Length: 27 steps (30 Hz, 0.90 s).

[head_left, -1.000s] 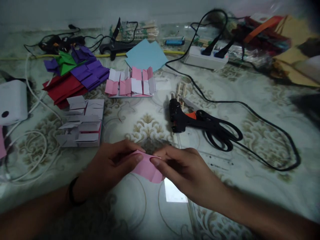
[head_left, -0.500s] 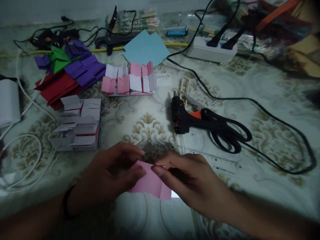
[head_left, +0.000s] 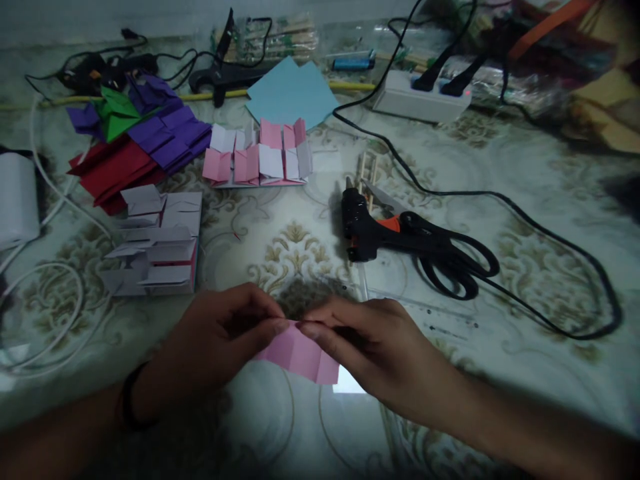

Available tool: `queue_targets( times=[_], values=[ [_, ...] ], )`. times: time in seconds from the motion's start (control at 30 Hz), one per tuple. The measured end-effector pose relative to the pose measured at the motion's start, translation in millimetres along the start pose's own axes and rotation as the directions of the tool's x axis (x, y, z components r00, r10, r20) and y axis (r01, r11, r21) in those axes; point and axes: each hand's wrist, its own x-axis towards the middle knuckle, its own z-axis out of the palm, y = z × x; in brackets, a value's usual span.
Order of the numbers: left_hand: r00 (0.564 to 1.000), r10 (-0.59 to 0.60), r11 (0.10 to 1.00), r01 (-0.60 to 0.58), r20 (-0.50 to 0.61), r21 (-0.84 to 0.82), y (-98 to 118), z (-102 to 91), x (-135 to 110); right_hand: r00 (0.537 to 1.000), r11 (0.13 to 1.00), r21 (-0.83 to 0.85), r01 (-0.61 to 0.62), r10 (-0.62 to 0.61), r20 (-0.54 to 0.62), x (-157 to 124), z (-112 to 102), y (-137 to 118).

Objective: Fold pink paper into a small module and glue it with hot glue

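A creased piece of pink paper [head_left: 303,357] is held low in front of me by its far edge. My left hand [head_left: 225,333] pinches that edge between thumb and fingers on the left side. Close beside it, my right hand [head_left: 365,343] grips the same edge with thumb and forefinger. Vertical fold lines run across the paper. Under the right hand a white sheet [head_left: 350,381] partly shows on the patterned tabletop; the hand hides the rest.
A black glue gun [head_left: 360,227] and black-handled scissors [head_left: 455,260] lie at right, near a clear ruler [head_left: 435,317]. Folded white paper pieces [head_left: 173,237], pink-and-white ones [head_left: 260,157], purple ones [head_left: 170,140] and blue sheets [head_left: 293,93] lie beyond. A power strip [head_left: 420,100] stands at the back.
My left fingers have closed on the paper's far edge, moving nearer my right fingers. The paper's near edge has risen slightly, and more of the white sheet shows.
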Motion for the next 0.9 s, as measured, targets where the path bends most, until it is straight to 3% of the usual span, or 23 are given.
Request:
queue_targets(
  times=[0.23, 0.47, 0.63, 0.9],
  values=[
    [0.994, -0.110, 0.993, 0.109, -0.027, -0.032, 9.1, -5.3, 3.2, 0.996, 0.995, 0.032, -0.089, 0.089, 0.012, 3.4, -3.8, -2.8],
    [0.985, -0.122, 0.991, 0.114, 0.120, 0.069, 2.9, -14.3, 9.7, 0.995, 0.995, 0.013, -0.096, 0.096, -0.002, 3.1, -5.5, -2.7],
    [0.972, -0.083, 0.990, 0.055, 0.219, 0.130, -0.1, -21.7, 11.6, 0.994, 0.994, 0.015, -0.108, 0.109, -0.016, 2.7, -5.4, -4.2],
    [0.976, -0.005, 0.961, -0.055, 0.218, 0.272, 5.0, -22.6, 7.9, 0.997, 0.997, -0.040, -0.067, 0.066, -0.028, 0.2, -1.6, -1.1]
  ],
)
